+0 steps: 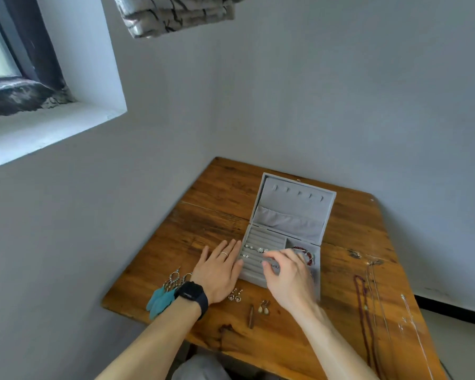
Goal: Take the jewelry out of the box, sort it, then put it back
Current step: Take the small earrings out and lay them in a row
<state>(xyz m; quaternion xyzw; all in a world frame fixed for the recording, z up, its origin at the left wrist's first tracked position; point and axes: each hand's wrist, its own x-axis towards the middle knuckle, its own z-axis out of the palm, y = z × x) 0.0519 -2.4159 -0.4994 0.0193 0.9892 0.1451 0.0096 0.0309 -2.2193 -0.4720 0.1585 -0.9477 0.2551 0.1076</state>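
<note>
1. Fingers (270, 263) of the right hand (291, 278) pinched something tiny over the jewelry box (261, 259) ring rolls — couldn't tell what.
2. Left hand (220, 272) lay flat, unclenched, bracing the box's side.
3. Looked like the put-back step; next move needs a gentle press into a slot.

Open grey velvet jewelry box (291, 215) on the table, small earrings (261, 250) in its ring rolls.

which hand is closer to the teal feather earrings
Left. The left hand lies flat on the table, its wrist right beside the teal feather earrings. The right hand is farther away, over the open jewelry box.
</note>
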